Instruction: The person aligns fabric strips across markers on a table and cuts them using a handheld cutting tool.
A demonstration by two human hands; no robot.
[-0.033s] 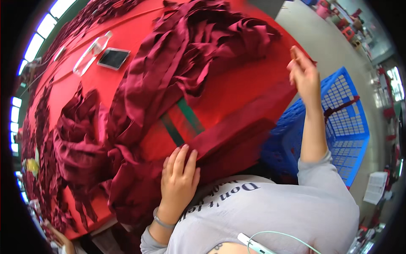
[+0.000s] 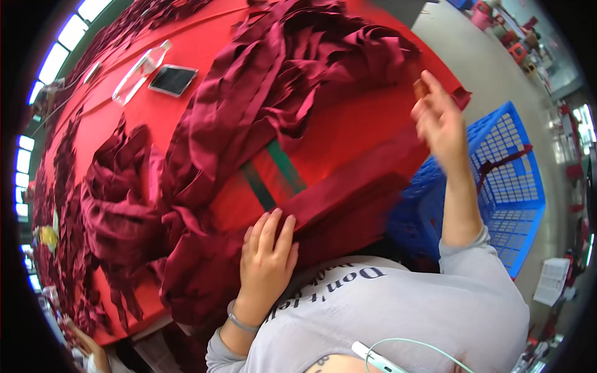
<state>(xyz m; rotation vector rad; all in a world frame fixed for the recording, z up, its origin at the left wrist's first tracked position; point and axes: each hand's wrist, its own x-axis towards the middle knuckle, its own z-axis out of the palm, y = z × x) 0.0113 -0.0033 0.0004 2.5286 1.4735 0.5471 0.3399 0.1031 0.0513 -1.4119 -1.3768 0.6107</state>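
Note:
My left hand (image 2: 267,252) lies flat, fingers stretched, on a long folded strip of maroon cloth (image 2: 348,199) along the table's near edge. Above the strip's right end, my right hand (image 2: 443,124) is raised and blurred. A small brown piece (image 2: 421,89), too smeared to name, is pinched at its fingers. Beyond the strip, two dark green bands (image 2: 285,166) lie across the red table cover (image 2: 357,121). A large heap of maroon cloth strips (image 2: 267,81) spreads over the far side, and a bunched maroon piece (image 2: 118,205) lies left of my left hand.
At my right stands a blue plastic basket (image 2: 528,214) with a maroon strip over its rim. A dark-screened phone (image 2: 173,81) and a clear plastic item (image 2: 140,73) lie on the table's far left. Another person's arm (image 2: 84,336) shows at lower left.
My right hand has moved a little left and down, with the small brown piece still at its fingers. My left hand stays on the cloth while the view shifts slightly.

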